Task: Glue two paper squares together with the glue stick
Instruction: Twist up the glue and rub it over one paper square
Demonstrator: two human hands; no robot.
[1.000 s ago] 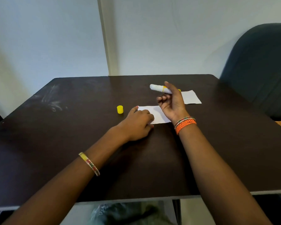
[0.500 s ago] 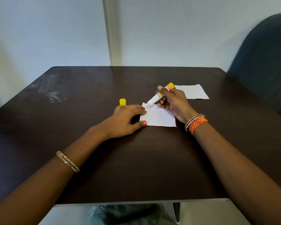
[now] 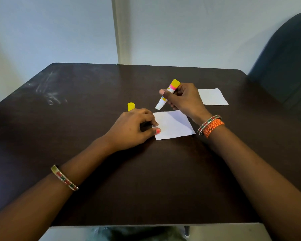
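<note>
Change: glue stick [image 3: 167, 94], gripped by right hand [image 3: 184, 100], now tilted tip-down over the near paper square [image 3: 172, 125].
Left hand [image 3: 134, 129]: fingertips pinning that square's edge.
Means: gluing probably starts next.

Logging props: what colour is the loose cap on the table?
Yellow; the cap shows best in the head view.
</note>
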